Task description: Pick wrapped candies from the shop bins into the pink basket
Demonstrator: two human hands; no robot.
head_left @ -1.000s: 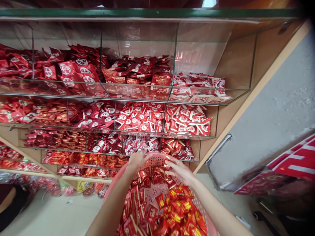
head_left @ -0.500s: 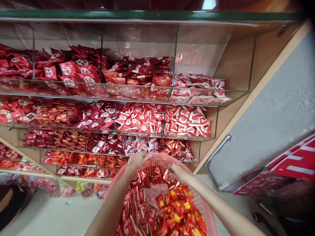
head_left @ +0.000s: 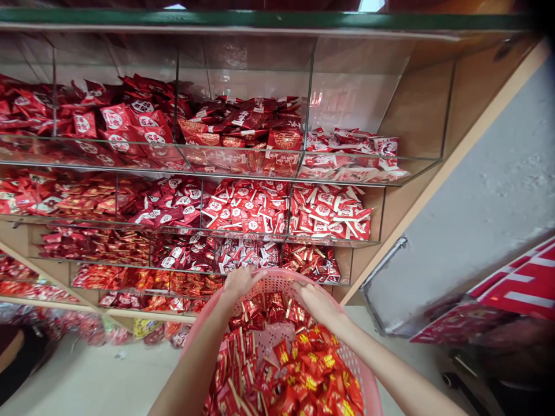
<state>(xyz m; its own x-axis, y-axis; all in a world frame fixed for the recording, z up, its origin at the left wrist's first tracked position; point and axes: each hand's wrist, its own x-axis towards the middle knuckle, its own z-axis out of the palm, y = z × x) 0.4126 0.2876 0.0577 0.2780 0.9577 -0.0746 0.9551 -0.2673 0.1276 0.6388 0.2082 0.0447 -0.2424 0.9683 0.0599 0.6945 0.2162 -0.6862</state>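
A pink perforated plastic basket (head_left: 368,381) stands below me, its far rim against the lower shelves. My left hand (head_left: 239,281) is closed over the far rim. My right hand (head_left: 315,300) is inside, near the far wall, fingers stretched out and no packet visible in them. Under it lie shiny dark red packets (head_left: 276,309). Red packets with yellow print (head_left: 321,364) fill the basket's right side, and narrow dark red packets with pale edges (head_left: 237,358) fill its left. Part of the pink bottom shows between the piles.
Glass-fronted shelves with dividers (head_left: 310,110) hold many red packets (head_left: 249,208) in rows. A wooden side panel (head_left: 416,196) ends the shelves at right, beside a grey wall (head_left: 498,214). Red-and-white boards (head_left: 520,283) lean at right. Bagged goods (head_left: 87,329) sit low at left.
My right hand has moved slightly up and left, away from the packets toward the basket's far wall. My left hand stays on the rim. The view has shifted a little.
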